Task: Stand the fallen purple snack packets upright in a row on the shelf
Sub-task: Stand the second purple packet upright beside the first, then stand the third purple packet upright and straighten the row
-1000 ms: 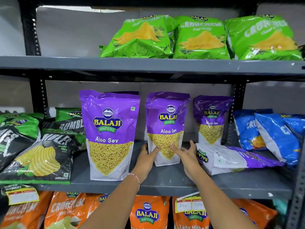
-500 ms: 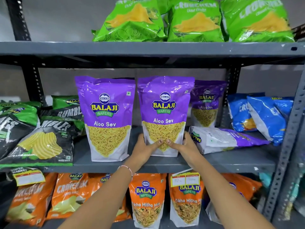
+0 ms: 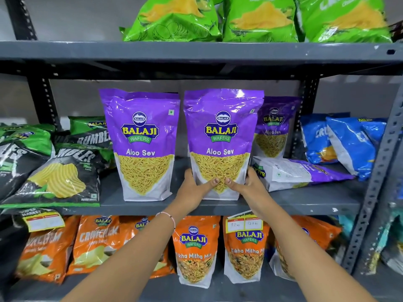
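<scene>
On the grey middle shelf (image 3: 305,201) stand two purple Aloo Sev packets side by side near the front edge. The left packet (image 3: 141,136) stands alone. My left hand (image 3: 194,186) and my right hand (image 3: 248,184) grip the lower sides of the second purple packet (image 3: 221,131), thumbs meeting on its front. A third purple packet (image 3: 274,131) stands upright further back at the right. In front of it a fallen purple packet (image 3: 301,173) lies on its side, its top pointing right.
Black and green chip bags (image 3: 58,175) lean in a pile at the shelf's left. Blue bags (image 3: 349,144) lean at the right, by the upright post (image 3: 379,171). Green bags (image 3: 257,18) fill the shelf above, orange packets (image 3: 194,247) the shelf below.
Both hands have drawn the second purple packet forward from the back of the shelf until it stands level with the left one. The camera has tilted down and closer.
</scene>
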A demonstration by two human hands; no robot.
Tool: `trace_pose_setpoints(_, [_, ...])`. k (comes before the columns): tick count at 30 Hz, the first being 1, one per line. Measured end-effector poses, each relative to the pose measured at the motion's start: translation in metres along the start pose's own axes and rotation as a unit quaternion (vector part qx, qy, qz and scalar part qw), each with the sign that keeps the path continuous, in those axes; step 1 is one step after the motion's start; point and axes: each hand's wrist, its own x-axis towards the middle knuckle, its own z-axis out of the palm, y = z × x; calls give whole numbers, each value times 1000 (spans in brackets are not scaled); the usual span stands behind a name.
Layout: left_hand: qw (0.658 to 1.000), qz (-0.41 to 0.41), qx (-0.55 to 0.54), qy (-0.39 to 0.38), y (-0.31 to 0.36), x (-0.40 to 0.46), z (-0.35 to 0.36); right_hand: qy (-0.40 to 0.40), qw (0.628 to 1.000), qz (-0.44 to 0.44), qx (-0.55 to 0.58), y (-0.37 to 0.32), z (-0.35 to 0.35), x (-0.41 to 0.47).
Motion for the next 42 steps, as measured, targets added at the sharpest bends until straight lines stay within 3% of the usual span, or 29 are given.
trace_pose_setpoints(7, [1000, 2, -14, 6, 8, -6, 5, 23, 1000, -8, -19, -6, 3, -6])
trace_pose_setpoints(10, [987, 97, 15, 131, 7, -23, 9, 145, 989, -38, -4, -11, 13, -27])
trace_pose_setpoints(13, [940, 269, 35, 208, 10, -57, 23, 355, 926, -75, 107, -4, 2, -59])
trace_pose_setpoints(16, [924, 365, 55, 101, 32, -70, 49, 500, 827, -41, 252, -9, -43, -60])
trace_pose_setpoints(20, [897, 401, 180, -39, 66, -44, 101, 494, 802, 29, 334, -23, -93, -29])
trace_pose_setpoints(25, [900, 313, 295, -73, 86, 23, 161, 514, 802, 83, 294, -15, -126, -1])
trace_pose_setpoints(27, [897, 276, 340, -54, 77, 39, 173, 520, 809, 103, 255, -9, -135, 6])
trace_pose_setpoints(32, [865, 337, 371, 31, 55, 28, 183, 444, 840, 119, 289, -9, -161, 20])
trace_pose_setpoints(34, [878, 335, 341, 39, 50, 23, 179, 461, 838, 127, 263, -11, -163, 23])
trace_pose_setpoints(35, [884, 330, 328, 52, 47, 20, 177, 478, 836, 121, 242, -14, -162, 26])
trace_pose_setpoints(39, [942, 249, 223, -24, 44, -1, 179, 505, 853, 15, 135, -32, -161, 46])
trace_pose_setpoints(42, [927, 274, 255, -6, 42, -8, 184, 475, 875, -75, 45, -61, -166, 64])
